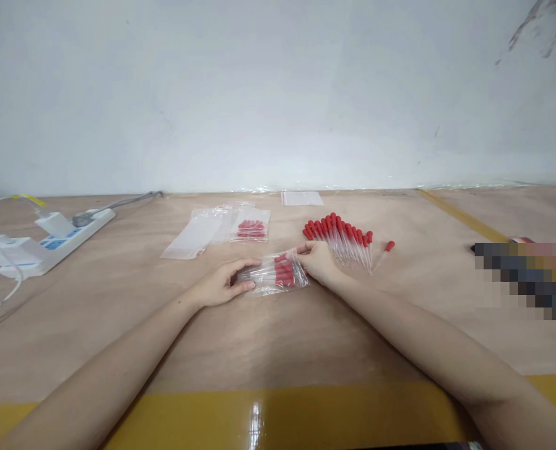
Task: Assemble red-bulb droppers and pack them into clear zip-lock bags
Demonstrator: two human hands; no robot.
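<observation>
A clear plastic zip bag (265, 289) with several red-bulbed droppers (285, 275) in it lies on the table between my hands. My left hand (226, 281) grips the bag's left end, thumb in front and fingers behind. At the upper right corner, the fingers of my right hand (318, 261) pinch the bag's edge near one dropper's red bulb. Just beyond my right hand is a fanned pile of loose droppers (348, 237), red bulbs pointing away. One single dropper (389, 246) lies apart to the right of the pile.
Flat plastic bags (191, 234) lie at the left back, beside a filled bag of droppers (251, 229). Another flat bag (302, 198) is near the wall. A white power strip (67, 247) with cables stands at far left. A pixelated dark object (531, 281) lies at right.
</observation>
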